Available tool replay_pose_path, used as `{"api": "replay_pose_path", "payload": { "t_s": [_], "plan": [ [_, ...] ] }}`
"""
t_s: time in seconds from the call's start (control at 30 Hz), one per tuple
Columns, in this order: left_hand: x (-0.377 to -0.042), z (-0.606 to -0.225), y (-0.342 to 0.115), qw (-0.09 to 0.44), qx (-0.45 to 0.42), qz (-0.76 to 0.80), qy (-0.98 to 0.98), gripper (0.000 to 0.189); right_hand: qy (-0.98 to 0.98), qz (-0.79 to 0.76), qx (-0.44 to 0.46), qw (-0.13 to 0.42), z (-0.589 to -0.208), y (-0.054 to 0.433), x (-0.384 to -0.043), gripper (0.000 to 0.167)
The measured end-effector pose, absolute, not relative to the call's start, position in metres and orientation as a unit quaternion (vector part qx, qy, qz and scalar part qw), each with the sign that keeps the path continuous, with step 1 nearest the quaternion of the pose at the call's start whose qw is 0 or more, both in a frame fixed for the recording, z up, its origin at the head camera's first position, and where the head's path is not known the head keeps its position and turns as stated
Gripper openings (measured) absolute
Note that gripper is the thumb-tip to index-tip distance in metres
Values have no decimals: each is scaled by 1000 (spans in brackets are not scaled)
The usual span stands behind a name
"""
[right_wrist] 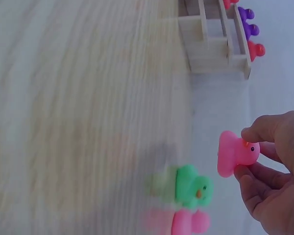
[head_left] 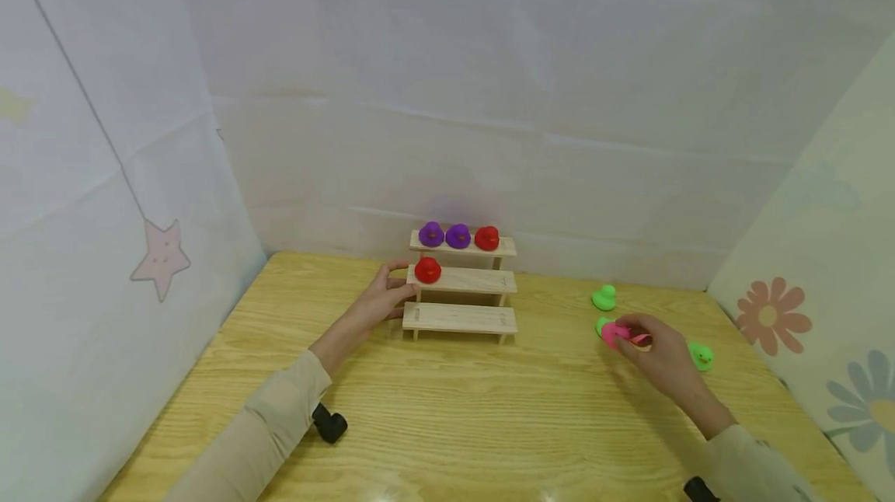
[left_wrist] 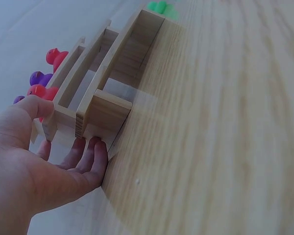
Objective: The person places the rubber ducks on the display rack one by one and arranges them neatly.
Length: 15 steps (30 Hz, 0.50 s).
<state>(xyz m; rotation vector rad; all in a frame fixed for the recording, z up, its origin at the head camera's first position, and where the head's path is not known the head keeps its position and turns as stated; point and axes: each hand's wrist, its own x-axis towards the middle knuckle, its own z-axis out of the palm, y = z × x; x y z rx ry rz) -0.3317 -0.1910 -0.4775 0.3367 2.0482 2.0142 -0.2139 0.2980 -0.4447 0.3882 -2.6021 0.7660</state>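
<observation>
Pink duck [right_wrist: 229,154] is hanging over the table [head_left: 454,409], near a green duck [right_wrist: 187,187], the right hand [head_left: 663,354] pinching its head — a weak pinch could be sending it tumbling. The left hand [head_left: 376,301] is gripping the wooden stand [head_left: 461,318] — any jolt could be toppling its red ducks [head_left: 428,272].

The pale wooden stand [head_left: 459,318], three-stepped, stands upright just below the middle of the head view. The small pink duck [head_left: 612,334], orange-beaked, is held up right of centre, lower half.
</observation>
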Motion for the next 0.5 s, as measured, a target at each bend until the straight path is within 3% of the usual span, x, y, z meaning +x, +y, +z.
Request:
{"api": "replay_pose_path", "payload": {
  "t_s": [0.5],
  "plan": [
    [-331, -475, -190, 112, 98, 694, 704, 79, -883, 364, 196, 224, -438, 214, -247, 30]
  ]
}}
